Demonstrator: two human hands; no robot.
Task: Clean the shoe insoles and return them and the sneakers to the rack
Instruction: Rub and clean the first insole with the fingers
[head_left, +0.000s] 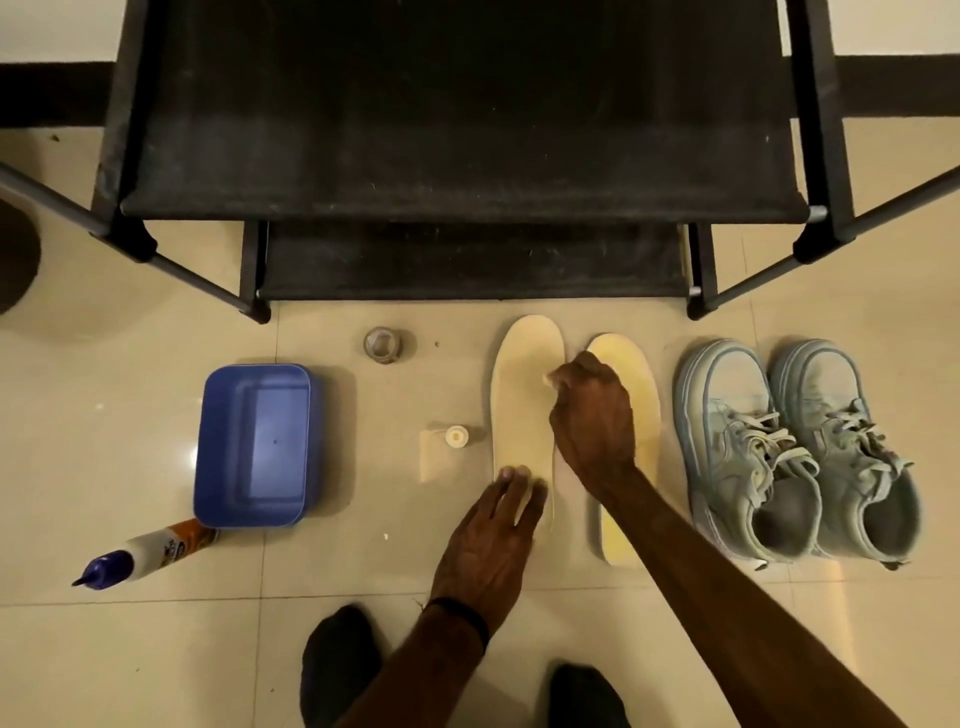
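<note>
Two pale yellow insoles lie side by side on the floor tiles in front of the black shoe rack. My left hand presses its straight fingers on the heel end of the left insole. My right hand is curled over the same insole's middle and pinches something small and pale at its fingertips; I cannot tell what it is. The right insole is partly hidden under my right wrist. A pair of light blue-grey sneakers stands to the right of the insoles.
A blue plastic tub sits at the left, with a white bottle with a blue nozzle lying in front of it. A small glass jar and a small white-capped bottle stand left of the insoles. My dark-socked feet are at the bottom.
</note>
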